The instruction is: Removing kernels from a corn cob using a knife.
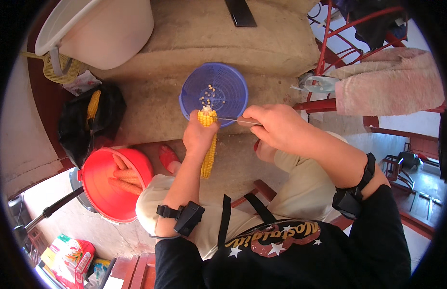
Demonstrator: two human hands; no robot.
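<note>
My left hand [199,135] grips a yellow corn cob [208,159] near its upper end, and the cob's long lower part hangs below the fist. In my right hand [272,124] is a thin metal tool [232,120]; its tip meets the kernels at the cob's upper end, and its exact kind cannot be told. Just beyond both hands a blue plastic colander [234,83] stands on the concrete step, with loose kernels [209,94] inside it.
A red bucket [97,184] at the left holds several reddish cobs [127,175]. Behind it lies a black plastic bag [73,115] with a corn cob [93,103] on it. A large white tub [111,39] stands upper left. A red metal rack [323,54] and pink towel [386,90] are at right.
</note>
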